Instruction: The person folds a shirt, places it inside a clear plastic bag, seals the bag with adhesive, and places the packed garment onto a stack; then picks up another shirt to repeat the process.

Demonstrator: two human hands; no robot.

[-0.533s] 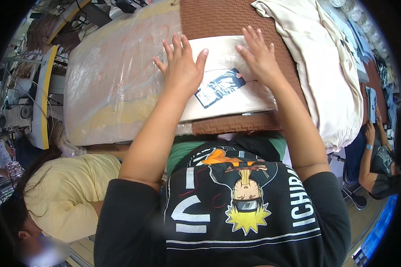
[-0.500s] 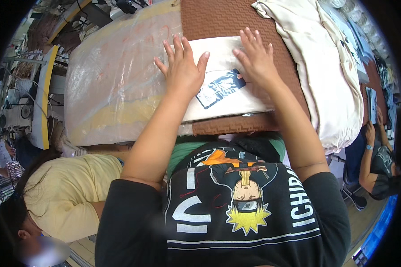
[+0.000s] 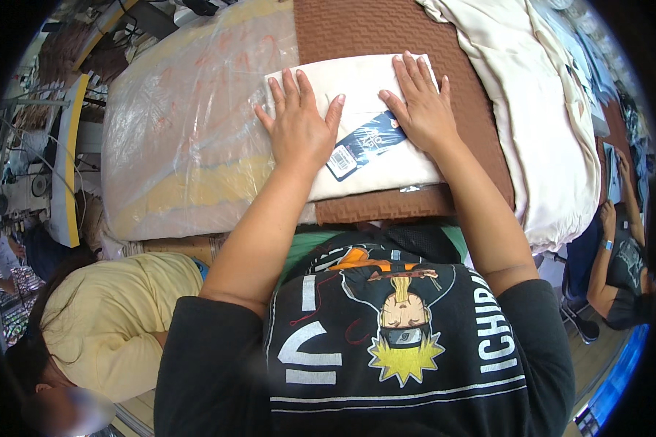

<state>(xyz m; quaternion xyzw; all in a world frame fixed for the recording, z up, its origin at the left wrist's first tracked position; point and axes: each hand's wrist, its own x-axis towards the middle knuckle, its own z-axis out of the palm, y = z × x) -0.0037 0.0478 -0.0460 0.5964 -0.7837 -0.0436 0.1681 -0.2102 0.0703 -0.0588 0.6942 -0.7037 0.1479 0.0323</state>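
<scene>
A folded cream garment (image 3: 361,84) lies flat before me, apparently in a clear plastic bag, judging by a shiny bit at its near edge. On its middle is a dark blue tag (image 3: 368,144) with a white label. My left hand (image 3: 301,130) rests palm down on the garment's left side, fingers spread, partly over the edge. Palm down as well, my right hand (image 3: 425,111) lies on the upper right part, just beside the tag, with fingers stretched out. Neither hand grips anything.
The garment rests on a brown textured cloth (image 3: 364,29). To the left, clear plastic sheeting (image 3: 189,131) covers the table. A long cream garment (image 3: 539,138) lies loosely at the right. A person in a yellow top (image 3: 116,313) leans at lower left; another person (image 3: 623,255) works far right.
Both hands have come down slightly toward me and now lie flatter on the garment. The glare on the tag has gone, so its surface shows more plainly.
</scene>
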